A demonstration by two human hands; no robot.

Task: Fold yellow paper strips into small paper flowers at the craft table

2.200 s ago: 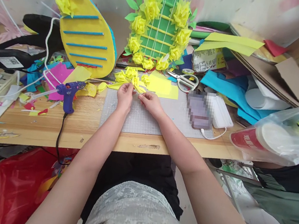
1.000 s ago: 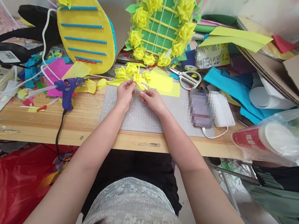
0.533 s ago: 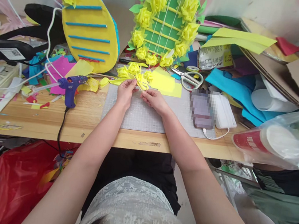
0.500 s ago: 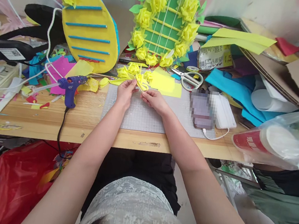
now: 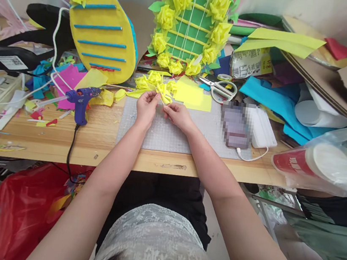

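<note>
My left hand (image 5: 146, 107) and my right hand (image 5: 177, 115) meet over a grey cutting mat (image 5: 166, 135) at the middle of the wooden table. Both pinch a small yellow paper flower (image 5: 163, 92), fingers closed on its folded petals. Just beyond it lie other finished yellow flowers (image 5: 149, 80) and a flat yellow sheet (image 5: 192, 96). A green guitar-shaped craft piece (image 5: 190, 25) ringed with yellow flowers leans against the wall behind.
A purple glue gun (image 5: 81, 97) stands left of the mat, its cord hanging off the table edge. Scissors (image 5: 220, 88), a phone (image 5: 235, 124) and a white charger lie right. A yellow craft shape (image 5: 101, 31), coloured paper, cardboard and a bagged cup (image 5: 322, 164) crowd the edges.
My hands stay in place and keep working the yellow flower; the fingers shift slightly on its petals. The view has drifted a little.
</note>
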